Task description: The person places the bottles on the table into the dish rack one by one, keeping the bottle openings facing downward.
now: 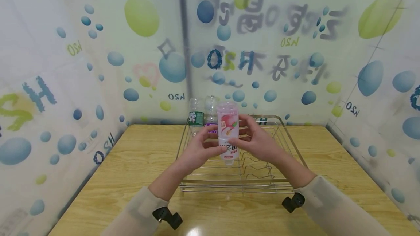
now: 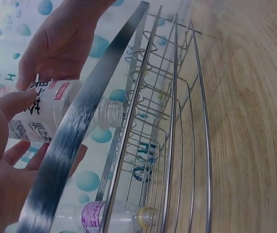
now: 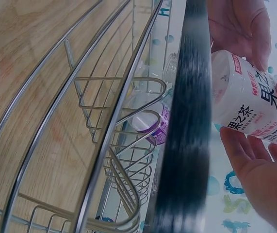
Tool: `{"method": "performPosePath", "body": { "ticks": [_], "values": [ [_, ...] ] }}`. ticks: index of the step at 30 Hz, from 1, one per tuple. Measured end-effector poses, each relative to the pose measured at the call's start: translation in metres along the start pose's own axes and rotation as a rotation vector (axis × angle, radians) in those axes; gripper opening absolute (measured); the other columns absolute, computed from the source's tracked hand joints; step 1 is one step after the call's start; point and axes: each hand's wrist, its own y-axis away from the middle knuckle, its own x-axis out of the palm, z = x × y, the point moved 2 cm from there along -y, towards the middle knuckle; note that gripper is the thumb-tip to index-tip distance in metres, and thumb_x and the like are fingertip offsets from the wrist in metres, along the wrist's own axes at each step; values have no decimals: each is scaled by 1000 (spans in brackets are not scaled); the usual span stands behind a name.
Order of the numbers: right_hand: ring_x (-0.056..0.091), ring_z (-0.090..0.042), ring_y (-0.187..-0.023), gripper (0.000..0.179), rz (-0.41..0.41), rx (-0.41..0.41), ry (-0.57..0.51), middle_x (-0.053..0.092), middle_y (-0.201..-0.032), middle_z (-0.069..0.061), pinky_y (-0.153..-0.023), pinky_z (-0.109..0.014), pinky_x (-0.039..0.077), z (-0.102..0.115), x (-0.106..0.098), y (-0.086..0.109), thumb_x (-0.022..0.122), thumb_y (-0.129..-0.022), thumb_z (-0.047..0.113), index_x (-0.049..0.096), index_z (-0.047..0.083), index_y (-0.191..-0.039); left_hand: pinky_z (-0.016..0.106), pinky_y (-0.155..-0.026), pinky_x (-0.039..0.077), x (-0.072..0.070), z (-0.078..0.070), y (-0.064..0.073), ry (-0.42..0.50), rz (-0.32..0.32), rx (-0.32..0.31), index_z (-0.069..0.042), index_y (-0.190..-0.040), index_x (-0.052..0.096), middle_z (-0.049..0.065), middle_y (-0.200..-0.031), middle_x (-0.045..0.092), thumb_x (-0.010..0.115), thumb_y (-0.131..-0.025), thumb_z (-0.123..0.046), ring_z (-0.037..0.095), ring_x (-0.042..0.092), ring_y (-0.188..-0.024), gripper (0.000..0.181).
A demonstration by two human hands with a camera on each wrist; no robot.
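A plastic drink bottle (image 1: pixel 228 123) with a pink peach label is upside down over the wire rack, its narrow neck pointing down. From the left, my left hand (image 1: pixel 195 152) grips it, thumb across the front of the label. On the other side my right hand (image 1: pixel 260 139) holds it too, thumb on the label and fingers round the side. The left wrist view shows the clear threaded neck (image 2: pixel 111 114) without a cap, behind the rack's rim (image 2: pixel 87 104). White label parts with dark characters (image 3: pixel 262 92) show between the hands in the right wrist view.
The metal wire rack (image 1: pixel 216 181) stands on a wood-grain table (image 1: pixel 144 148), with wavy wire dividers inside. At its back left are a green-labelled bottle (image 1: pixel 196 118) and a purple-labelled bottle (image 2: pixel 93 215). Behind them hangs a bubble-patterned sheet (image 1: pixel 279 65).
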Motion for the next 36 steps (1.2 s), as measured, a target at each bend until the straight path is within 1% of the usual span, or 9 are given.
{"method": "performPosePath", "body": {
  "ticks": [3, 6, 8, 14, 17, 23, 29, 34, 36],
  "values": [
    [66, -37, -131, 77, 0, -7, 6, 54, -149, -20, -108, -50, 63, 0, 0, 1, 79, -104, 16, 33, 13, -166, 53, -110, 61, -7, 3, 3, -19, 4, 30, -24, -162, 47, 15, -155, 59, 81, -102, -21, 39, 64, -139, 69],
    [66, -39, -130, 77, -10, -10, 10, 54, -148, -21, -107, -51, 63, -1, -1, 3, 78, -104, 15, 33, 12, -166, 51, -109, 62, -23, 8, 7, -78, -44, 53, -19, -161, 50, 17, -155, 61, 79, -103, -20, 40, 63, -140, 65],
    [66, -41, -129, 76, -17, -14, 3, 55, -147, -22, -106, -51, 63, -2, -2, 3, 78, -103, 13, 34, 10, -165, 47, -108, 62, -37, 13, 12, -137, -105, 67, -16, -158, 53, 18, -153, 62, 78, -104, -21, 37, 65, -138, 60],
    [67, -38, -127, 77, -45, -7, 13, 57, -145, -21, -106, -49, 64, -5, -6, 3, 79, -102, 12, 35, 9, -164, 26, -95, 58, -76, 26, 32, -292, -349, 104, -13, -146, 65, 16, -142, 67, 74, -107, -22, 26, 67, -119, 41],
    [67, -37, -127, 77, -54, -5, 14, 57, -144, -21, -106, -50, 63, -5, -8, 2, 79, -102, 13, 35, 8, -165, 25, -96, 57, -88, 35, 41, -331, -396, 96, -12, -146, 65, 14, -145, 64, 71, -109, -22, 26, 65, -118, 39],
    [66, -37, -128, 78, -79, -4, 18, 57, -146, -20, -107, -52, 62, -4, -10, -3, 78, -104, 15, 32, 9, -167, 38, -105, 58, -97, 61, 52, -353, -319, 19, -10, -152, 60, 15, -156, 57, 68, -111, -29, 34, 63, -136, 46],
    [65, -38, -132, 81, -103, 21, 10, 56, -149, -18, -109, -55, 61, -1, -12, -12, 79, -104, 21, 31, 11, -168, 37, -94, 67, -97, 78, 53, -185, -232, -11, -8, -155, 55, 25, -152, 56, 64, -113, -26, 40, 69, -130, 46],
    [64, -39, -135, 83, -139, 53, 9, 56, -150, -17, -110, -57, 60, 3, -14, -23, 79, -103, 29, 31, 14, -169, 39, -89, 68, -93, 80, 50, -72, -161, 1, -2, -156, 48, 33, -147, 55, 58, -116, -21, 42, 72, -128, 46],
    [63, -39, -136, 85, -152, 73, 2, 55, -152, -17, -110, -57, 60, 5, -15, -29, 79, -103, 32, 29, 14, -170, 42, -89, 69, -92, 81, 49, -41, -153, -11, -3, -157, 47, 34, -146, 55, 57, -116, -20, 42, 73, -127, 46]
  ]
}}
